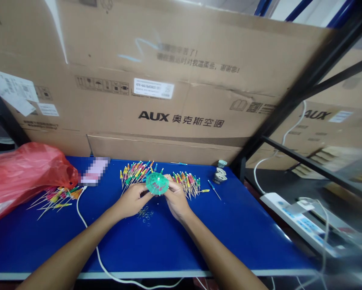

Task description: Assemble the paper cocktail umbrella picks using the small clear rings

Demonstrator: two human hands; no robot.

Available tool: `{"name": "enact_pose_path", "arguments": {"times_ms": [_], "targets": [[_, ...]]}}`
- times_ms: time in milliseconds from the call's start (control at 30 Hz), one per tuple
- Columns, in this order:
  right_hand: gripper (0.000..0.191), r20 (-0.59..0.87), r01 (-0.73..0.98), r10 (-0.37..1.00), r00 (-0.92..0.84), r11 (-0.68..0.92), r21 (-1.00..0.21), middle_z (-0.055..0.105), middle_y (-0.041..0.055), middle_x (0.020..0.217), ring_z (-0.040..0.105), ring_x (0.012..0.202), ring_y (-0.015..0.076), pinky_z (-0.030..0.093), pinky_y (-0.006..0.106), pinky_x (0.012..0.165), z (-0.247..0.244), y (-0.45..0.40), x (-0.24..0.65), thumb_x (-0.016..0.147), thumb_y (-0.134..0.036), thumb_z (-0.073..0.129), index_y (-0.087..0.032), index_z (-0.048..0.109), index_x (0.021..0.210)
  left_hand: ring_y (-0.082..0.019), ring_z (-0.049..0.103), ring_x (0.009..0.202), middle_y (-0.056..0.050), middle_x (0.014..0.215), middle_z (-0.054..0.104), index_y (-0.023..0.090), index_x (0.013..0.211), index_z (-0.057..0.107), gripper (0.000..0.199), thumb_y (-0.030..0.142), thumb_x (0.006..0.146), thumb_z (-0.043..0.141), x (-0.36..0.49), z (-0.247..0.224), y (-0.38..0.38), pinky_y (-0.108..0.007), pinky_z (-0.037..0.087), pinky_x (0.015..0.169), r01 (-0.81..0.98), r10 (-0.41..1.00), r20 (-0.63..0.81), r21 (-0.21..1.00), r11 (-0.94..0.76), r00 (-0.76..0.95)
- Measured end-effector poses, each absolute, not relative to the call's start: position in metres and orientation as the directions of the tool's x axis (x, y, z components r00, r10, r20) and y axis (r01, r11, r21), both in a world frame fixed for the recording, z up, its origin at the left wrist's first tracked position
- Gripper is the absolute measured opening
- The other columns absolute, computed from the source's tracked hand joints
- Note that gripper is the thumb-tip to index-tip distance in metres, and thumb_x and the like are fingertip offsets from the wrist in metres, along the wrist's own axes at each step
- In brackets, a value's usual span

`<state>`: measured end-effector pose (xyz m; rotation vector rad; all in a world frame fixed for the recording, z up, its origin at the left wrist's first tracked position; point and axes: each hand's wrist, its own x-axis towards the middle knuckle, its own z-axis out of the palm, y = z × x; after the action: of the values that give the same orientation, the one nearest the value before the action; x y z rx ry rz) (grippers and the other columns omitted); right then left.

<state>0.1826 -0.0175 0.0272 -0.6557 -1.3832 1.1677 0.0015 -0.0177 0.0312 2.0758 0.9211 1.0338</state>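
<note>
An opened green paper umbrella (157,183) with red marks faces up between my hands above the blue table (132,249). My left hand (134,199) pinches its left edge, and my right hand (176,197) holds its right side. Its stick is hidden beneath the canopy. Behind my left hand lies a pile of folded colourful umbrellas (135,172); another pile (188,183) lies just right of my right hand. Small clear rings (145,215) are scattered on the table below the umbrella, between my forearms.
A red plastic bag (32,169) lies at the left with more folded umbrellas (58,197) beside it. A white cable (98,253) crosses the table. Small grey-green objects (220,175) stand back right; a power strip (301,225) is beyond the right edge. Cardboard (181,100) walls the back.
</note>
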Motion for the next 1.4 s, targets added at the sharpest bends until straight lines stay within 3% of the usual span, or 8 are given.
{"name": "enact_pose_path", "arguments": {"times_ms": [167, 367, 567, 700, 900, 1100, 1400], "targets": [[0.032, 0.354, -0.214, 0.917, -0.182, 0.315, -0.925, 0.049, 0.0029, 0.091, 0.051, 0.07, 0.0138, 0.049, 0.029, 0.061, 0.035, -0.026, 0.177, 0.087, -0.048, 0.071, -0.02, 0.07, 0.073, -0.015, 0.061, 0.064, -0.007, 0.084, 0.073, 0.016, 0.09, 0.075, 0.029, 0.037, 0.096, 0.057, 0.004, 0.03, -0.018, -0.025, 0.046, 0.06, 0.113, 0.847, 0.318, 0.91, -0.399, 0.427], [0.032, 0.338, -0.203, 0.921, -0.194, 0.3, -0.932, 0.049, 0.0021, 0.087, 0.049, 0.068, 0.013, 0.045, 0.028, 0.059, 0.035, -0.024, 0.18, 0.088, -0.049, 0.07, -0.02, 0.067, 0.074, -0.012, 0.054, 0.051, -0.005, 0.075, 0.073, 0.017, 0.091, 0.076, 0.028, 0.04, 0.093, 0.062, 0.005, 0.025, -0.016, -0.023, 0.043, 0.052, 0.061, 0.864, 0.271, 0.943, -0.326, 0.425], [0.031, 0.347, -0.051, 0.924, -0.162, 0.343, -0.938, 0.051, 0.0006, 0.075, 0.045, 0.064, 0.0139, 0.04, 0.027, 0.058, 0.03, -0.018, 0.185, 0.091, -0.05, 0.065, -0.021, 0.069, 0.08, -0.012, 0.054, 0.051, -0.006, 0.079, 0.074, 0.017, 0.105, 0.078, 0.033, 0.044, 0.09, 0.065, -0.004, 0.022, -0.006, -0.023, 0.041, 0.048, 0.073, 0.948, 0.288, 0.951, -0.299, 0.133], [0.031, 0.343, 0.08, 0.9, -0.267, 0.376, -0.923, 0.051, -0.0005, 0.069, 0.047, 0.065, 0.015, 0.041, 0.027, 0.06, 0.025, -0.014, 0.185, 0.092, -0.049, 0.063, -0.02, 0.068, 0.079, -0.01, 0.047, 0.047, -0.004, 0.071, 0.07, 0.016, 0.113, 0.076, 0.04, 0.045, 0.087, 0.069, -0.004, 0.028, -0.007, -0.022, 0.037, 0.045, -0.015, 0.95, 0.291, 0.957, -0.291, 0.116], [0.031, 0.37, 0.164, 0.842, -0.392, 0.459, -0.873, 0.06, 0.0016, 0.078, 0.055, 0.074, 0.0159, 0.046, 0.029, 0.07, 0.024, -0.015, 0.182, 0.096, -0.046, 0.06, -0.02, 0.068, 0.08, -0.008, 0.047, 0.047, -0.002, 0.066, 0.067, 0.014, 0.096, 0.076, 0.034, 0.045, 0.082, 0.075, 0.0, 0.033, -0.01, -0.021, 0.035, 0.043, -0.116, 0.959, 0.277, 0.956, -0.269, 0.061], [0.026, 0.361, 0.278, 0.823, -0.438, 0.506, -0.817, 0.063, 0.0006, 0.076, 0.052, 0.063, 0.0132, 0.042, 0.026, 0.06, 0.024, -0.022, 0.181, 0.095, -0.044, 0.062, -0.021, 0.074, 0.088, -0.006, 0.045, 0.043, 0.002, 0.062, 0.061, 0.015, 0.089, 0.068, 0.034, 0.047, 0.079, 0.078, -0.003, 0.026, -0.001, -0.018, 0.032, 0.039, -0.208, 0.98, 0.199, 0.96, -0.188, 0.029], [0.026, 0.354, 0.285, 0.753, -0.555, 0.572, -0.769, 0.071, 0.0048, 0.097, 0.063, 0.095, 0.0201, 0.049, 0.036, 0.088, 0.025, -0.021, 0.185, 0.103, -0.036, 0.051, -0.025, 0.074, 0.098, -0.007, 0.042, 0.042, 0.004, 0.052, 0.052, 0.013, 0.082, 0.072, 0.034, 0.045, 0.077, 0.081, -0.006, 0.028, -0.002, -0.019, 0.031, 0.039, -0.109, 0.978, 0.156, 0.984, -0.142, 0.141]]}}
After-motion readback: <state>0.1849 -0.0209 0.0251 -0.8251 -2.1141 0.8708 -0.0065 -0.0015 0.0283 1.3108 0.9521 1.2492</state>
